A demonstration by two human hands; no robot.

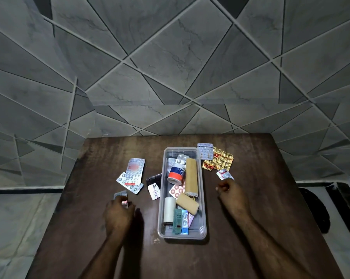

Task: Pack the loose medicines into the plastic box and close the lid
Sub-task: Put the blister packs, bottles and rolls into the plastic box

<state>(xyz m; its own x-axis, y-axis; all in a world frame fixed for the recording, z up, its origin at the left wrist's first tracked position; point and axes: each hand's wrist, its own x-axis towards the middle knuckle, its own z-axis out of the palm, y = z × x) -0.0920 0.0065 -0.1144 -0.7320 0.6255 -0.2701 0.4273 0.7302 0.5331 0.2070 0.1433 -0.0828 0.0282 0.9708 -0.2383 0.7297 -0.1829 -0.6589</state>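
A clear plastic box [202, 208] stands open mid-table, holding an adhesive tape roll [176, 172], tan bandage rolls [191, 176], a white roll and several strips. My left hand [118, 215] rests left of the box, fingers closed on a small silver blister strip [120, 195]. More silver blister strips [134, 171] lie further back on the left, and a dark strip [154, 181] leans by the box's left wall. My right hand [231, 193] is loosely curled just below a small white strip [223, 174]. Gold foil strips [219, 161] and a silver strip [205, 151] lie right of the box.
The dark wooden table [260, 198] ends at a grey tiled wall [170, 77] behind. Tiled floor shows on both sides, with a black object [315, 210] off the right edge. No lid is in view.
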